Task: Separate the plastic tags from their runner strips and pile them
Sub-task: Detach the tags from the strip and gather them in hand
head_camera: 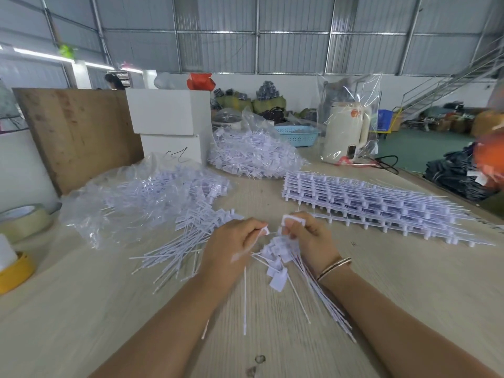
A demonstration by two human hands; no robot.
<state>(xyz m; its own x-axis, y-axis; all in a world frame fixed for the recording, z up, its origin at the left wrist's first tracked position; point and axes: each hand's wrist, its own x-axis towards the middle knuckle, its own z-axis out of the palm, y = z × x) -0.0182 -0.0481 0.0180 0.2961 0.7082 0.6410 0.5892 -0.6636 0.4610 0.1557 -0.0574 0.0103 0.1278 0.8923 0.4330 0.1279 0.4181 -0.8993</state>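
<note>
Twisting tags off a runner above the table (272, 358).
Your left hand (231, 249) and right hand (308, 238) are both pinching the runner (293, 220); loosening risks tags (275, 257) missing the pile (191, 236).

Pale wooden table (381, 282) bears loose tags (174, 246), stacked runner strips (368, 203), tape roll (24, 219).

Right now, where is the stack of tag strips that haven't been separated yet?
In the head view, the stack of unseparated strips lies on the table to the right, just beyond the right hand and in front of the bagged kettle.
</note>
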